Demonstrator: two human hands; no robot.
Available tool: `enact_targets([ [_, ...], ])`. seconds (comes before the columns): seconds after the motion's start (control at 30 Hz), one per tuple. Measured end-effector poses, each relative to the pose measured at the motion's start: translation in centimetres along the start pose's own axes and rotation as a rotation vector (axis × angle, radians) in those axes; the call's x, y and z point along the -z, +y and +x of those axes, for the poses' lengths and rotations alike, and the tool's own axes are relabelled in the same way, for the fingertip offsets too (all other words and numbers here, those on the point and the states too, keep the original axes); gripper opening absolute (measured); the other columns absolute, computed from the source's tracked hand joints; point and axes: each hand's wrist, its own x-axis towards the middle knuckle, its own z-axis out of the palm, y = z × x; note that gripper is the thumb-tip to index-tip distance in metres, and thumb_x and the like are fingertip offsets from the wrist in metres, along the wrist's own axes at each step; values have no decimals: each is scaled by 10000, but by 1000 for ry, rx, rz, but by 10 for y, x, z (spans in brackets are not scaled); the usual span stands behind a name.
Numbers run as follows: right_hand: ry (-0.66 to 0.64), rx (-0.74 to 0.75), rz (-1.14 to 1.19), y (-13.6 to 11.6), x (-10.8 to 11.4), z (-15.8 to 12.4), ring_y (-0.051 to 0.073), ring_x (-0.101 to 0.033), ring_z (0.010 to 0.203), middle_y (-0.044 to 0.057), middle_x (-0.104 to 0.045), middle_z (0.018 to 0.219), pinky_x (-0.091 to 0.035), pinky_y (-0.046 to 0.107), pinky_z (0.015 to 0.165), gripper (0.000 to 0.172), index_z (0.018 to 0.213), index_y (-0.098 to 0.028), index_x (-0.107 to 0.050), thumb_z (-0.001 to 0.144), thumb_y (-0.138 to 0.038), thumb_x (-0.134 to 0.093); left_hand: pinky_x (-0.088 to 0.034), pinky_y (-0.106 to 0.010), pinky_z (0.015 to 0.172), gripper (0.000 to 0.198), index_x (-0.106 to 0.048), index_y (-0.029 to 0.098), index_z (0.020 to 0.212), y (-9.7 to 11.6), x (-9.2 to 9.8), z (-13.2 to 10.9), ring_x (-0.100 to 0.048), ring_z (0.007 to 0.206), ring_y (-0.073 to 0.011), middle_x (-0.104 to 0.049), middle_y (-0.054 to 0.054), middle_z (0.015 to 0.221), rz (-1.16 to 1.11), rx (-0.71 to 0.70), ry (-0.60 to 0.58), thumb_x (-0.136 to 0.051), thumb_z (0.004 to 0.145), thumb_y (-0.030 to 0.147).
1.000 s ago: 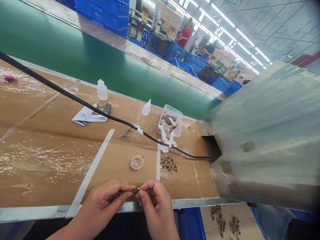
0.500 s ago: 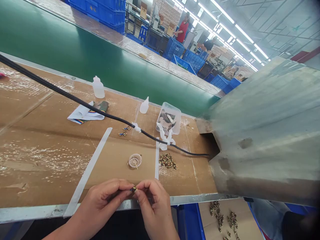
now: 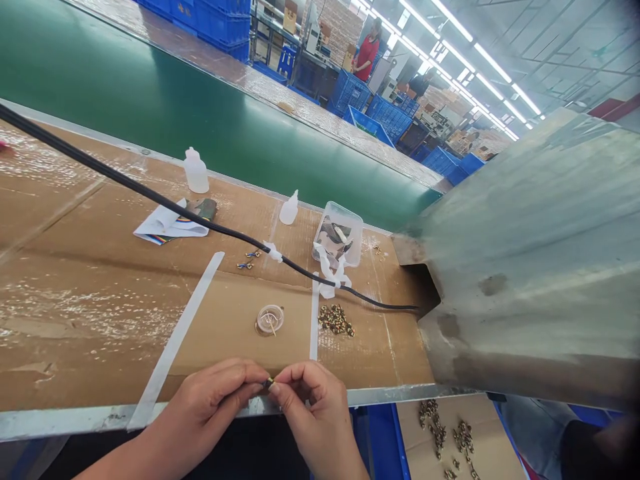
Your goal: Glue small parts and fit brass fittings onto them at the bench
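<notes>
Two hands, the left hand (image 3: 213, 403) and right hand (image 3: 316, 403), pinch one small part (image 3: 271, 383) between their fingertips by the table edge (image 3: 385, 396), seemingly mid-adjustment, which calls for steady, light finger control next.

Bright tube lights (image 3: 493, 63), pale ceiling (image 3: 543, 43)

This is a factory floor, an assembly workshop. A long green conveyor belt (image 3: 210, 113) runs past a worn, cardboard-covered counter (image 3: 95, 267), marked off with strips of pale tape (image 3: 179, 339), where a heap of small parts (image 3: 336, 321) lies loose and squeeze bottles (image 3: 197, 175) stand. Beyond the belt are stacked blue crates (image 3: 213, 27), slatted baskets (image 3: 349, 92) and a person in red (image 3: 367, 56) near workstations (image 3: 315, 43). Rows of strip lights (image 3: 493, 62) run beneath a high, open-framed roof (image 3: 565, 50).
</notes>
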Motion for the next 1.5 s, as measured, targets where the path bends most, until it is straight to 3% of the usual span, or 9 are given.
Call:
enact_targets([
  [0.3,-1,-50,-43,2,0,-1,153,-607,646,14,-680,686,-433,232,590,132,710,-177,-708,819,-222,-647,-494,-162,719,191,-645,251,935,3,-3,-2,-666,779,-119,-704,25,839,92,1,-53,-472,942,170],
  [0.47,-47,5,-93,2,5,5,159,-622,662,15,-695,673,-448,241,624,103,705,-182,-740,789,-184,-680,-488,-175,695,215,-634,230,859,6,-4,3,-656,743,-128,-689,15,793,116,27,-66,-442,939,177],
  [0.67,-159,-224,237,10,3,12,154,-632,595,41,-685,646,-494,249,583,226,720,-136,-699,775,-355,-717,-488,-171,640,211,-659,230,792,10,1,10,-665,690,-128,-707,26,737,84,93,-58,-486,910,208],
  [0.83,-138,-212,353,13,1,12,132,-606,585,34,-667,631,-464,231,564,327,728,-132,-681,751,-451,-748,-489,-173,585,178,-693,240,891,11,3,12,-663,626,-125,-718,37,730,48,152,-39,-516,897,247],
  [0.97,-88,-169,269,10,-1,9,133,-589,584,40,-664,644,-447,229,548,280,729,-128,-684,775,-402,-723,-487,-178,595,180,-677,226,810,11,1,11,-666,648,-133,-701,31,705,81,146,-10,-519,892,252],
  [1.13,-11,-38,-13,4,1,4,158,-605,625,40,-674,677,-465,253,586,178,716,-152,-710,824,-280,-650,-490,-176,653,176,-658,226,812,11,-2,9,-683,708,-133,-725,28,756,105,107,-20,-509,905,230],
  [1.5,-120,10,-156,-1,10,12,150,-607,638,7,-683,664,-426,234,599,122,708,-181,-740,802,-174,-662,-487,-217,646,234,-634,205,799,8,-5,7,-653,698,-150,-681,0,741,204,78,-82,-429,911,192],
])
